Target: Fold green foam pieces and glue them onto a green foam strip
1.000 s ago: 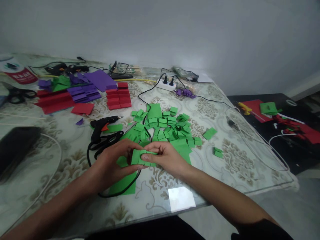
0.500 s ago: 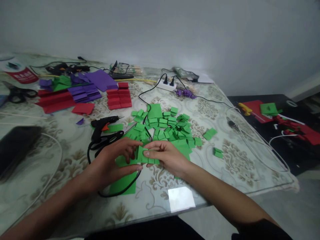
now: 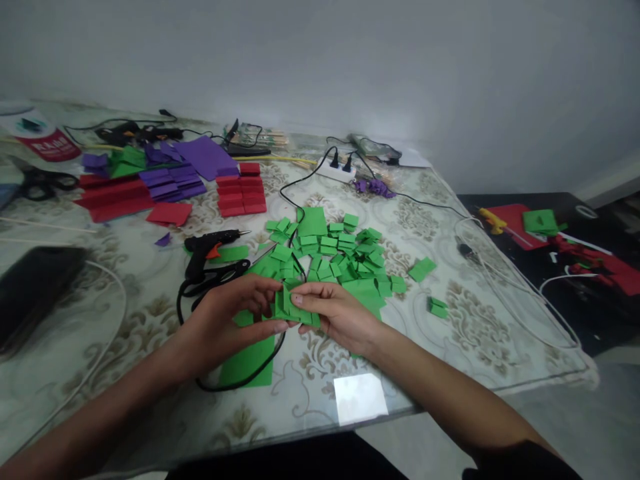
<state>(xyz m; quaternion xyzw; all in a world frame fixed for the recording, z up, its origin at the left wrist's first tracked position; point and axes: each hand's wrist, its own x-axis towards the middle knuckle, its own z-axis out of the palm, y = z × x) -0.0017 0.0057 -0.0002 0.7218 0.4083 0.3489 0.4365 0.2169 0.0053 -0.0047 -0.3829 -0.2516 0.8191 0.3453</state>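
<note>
Between my two hands is a piece of green folded paper [image 3: 299, 312] with creased flaps, held just above the table. My right hand [image 3: 337, 312] pinches it, thumb on top and fingers partly hidden beneath. At its left edge, my left hand [image 3: 235, 308] holds it with the thumb low and the fingertips at the upper corner. Past the hands lies a pile of small green folded paper pieces [image 3: 345, 250]. A black glue gun [image 3: 205, 250] and black-handled scissors [image 3: 225, 272] rest by my left hand. Under my left wrist is a green sheet [image 3: 247, 367].
Red folded strips [image 3: 241, 193], purple paper [image 3: 205, 158] and a phone [image 3: 43, 290] are on the left. A white power strip [image 3: 336, 171] sits at the back, its black cord running through the green pieces. At right, a black surface [image 3: 560, 267] carries red paper.
The left flap of the green paper now stands more folded over, near my right thumb. My left fingers have closed in on its edge. The view has shifted slightly.
</note>
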